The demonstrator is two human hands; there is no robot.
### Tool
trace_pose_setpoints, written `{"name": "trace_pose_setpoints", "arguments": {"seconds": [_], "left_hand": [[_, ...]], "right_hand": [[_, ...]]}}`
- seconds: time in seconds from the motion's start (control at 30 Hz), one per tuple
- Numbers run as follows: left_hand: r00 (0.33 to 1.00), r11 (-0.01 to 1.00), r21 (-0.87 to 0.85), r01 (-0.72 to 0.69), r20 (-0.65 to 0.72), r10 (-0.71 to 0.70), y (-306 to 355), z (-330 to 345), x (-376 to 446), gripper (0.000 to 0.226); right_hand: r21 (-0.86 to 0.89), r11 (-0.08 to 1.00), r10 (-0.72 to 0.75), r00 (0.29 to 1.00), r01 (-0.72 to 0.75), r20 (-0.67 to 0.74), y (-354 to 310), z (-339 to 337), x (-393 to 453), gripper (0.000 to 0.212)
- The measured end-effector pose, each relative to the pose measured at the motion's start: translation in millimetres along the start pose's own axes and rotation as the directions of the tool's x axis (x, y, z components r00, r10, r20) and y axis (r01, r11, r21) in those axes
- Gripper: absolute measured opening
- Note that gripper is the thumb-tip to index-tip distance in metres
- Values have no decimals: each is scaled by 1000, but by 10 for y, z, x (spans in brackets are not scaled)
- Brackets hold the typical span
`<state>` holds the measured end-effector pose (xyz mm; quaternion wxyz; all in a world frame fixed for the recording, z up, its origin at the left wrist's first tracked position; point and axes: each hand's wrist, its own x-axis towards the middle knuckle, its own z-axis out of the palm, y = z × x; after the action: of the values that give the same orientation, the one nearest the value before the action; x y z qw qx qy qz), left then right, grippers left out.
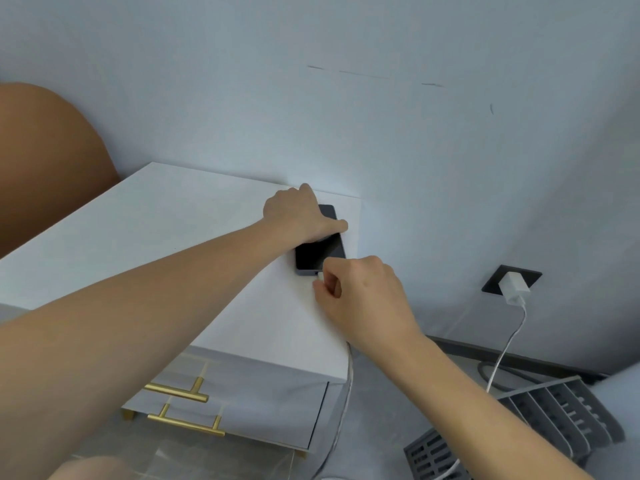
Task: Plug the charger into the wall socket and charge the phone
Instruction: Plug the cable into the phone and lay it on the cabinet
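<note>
A black phone lies flat, screen up, near the right rear corner of a white nightstand. My left hand rests on its upper half, pressing it down. My right hand pinches the white cable plug against the phone's lower edge. A white charger sits plugged into the dark wall socket at the right. Its white cable hangs down from the charger, and another stretch of it runs up beside the nightstand's right edge toward my right hand.
The nightstand has two drawers with gold handles. A grey slatted rack stands on the floor at lower right below the socket. A brown rounded headboard is at the far left. The pale wall rises right behind the nightstand.
</note>
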<state>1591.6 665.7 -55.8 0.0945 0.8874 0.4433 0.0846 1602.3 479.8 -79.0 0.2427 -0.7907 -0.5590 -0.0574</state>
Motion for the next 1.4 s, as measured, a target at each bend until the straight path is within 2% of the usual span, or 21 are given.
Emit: {"name": "trace_pose_setpoints", "arguments": {"seconds": [0.1, 0.2, 0.33, 0.43, 0.5, 0.57, 0.73, 0.87, 1.4], "left_hand": [[998, 998, -13, -58, 3, 58, -111, -19, 7, 76], [988, 985, -79, -154, -39, 151, -370, -74, -61, 74], [943, 944, -69, -322, -105, 314, -765, -124, -347, 69], [925, 926, -45, -376, -85, 371, -980, -69, -588, 80], [915, 913, -71, -403, -45, 400, -1067, -42, -715, 89], [910, 905, -95, -414, -16, 415, -1114, -23, -772, 92], [904, 900, -89, -427, -8, 428, -1127, -2, -795, 92], [907, 903, -90, -420, 8, 422, -1130, 8, -779, 100], [911, 906, -108, -410, 5, 412, -1133, 26, -781, 104]], "right_hand": [[32, 999, 7, 1000, -7, 2, 46, -5, -30, 30], [141, 989, 35, 999, -38, 20, 127, -12, -34, 34], [222, 974, 41, 999, -39, -3, 206, 7, -46, 42], [190, 981, 52, 996, -37, -78, 335, -18, -44, 44], [164, 986, 53, 992, -33, -117, 462, -53, -33, 38], [145, 988, 59, 994, -45, -97, 588, -74, -31, 35], [167, 985, 42, 998, -49, 43, 777, -59, -50, 56], [174, 984, 20, 994, -38, 104, 801, -45, -25, 59], [222, 974, 16, 995, -37, 96, 828, 31, 16, 52]]}}
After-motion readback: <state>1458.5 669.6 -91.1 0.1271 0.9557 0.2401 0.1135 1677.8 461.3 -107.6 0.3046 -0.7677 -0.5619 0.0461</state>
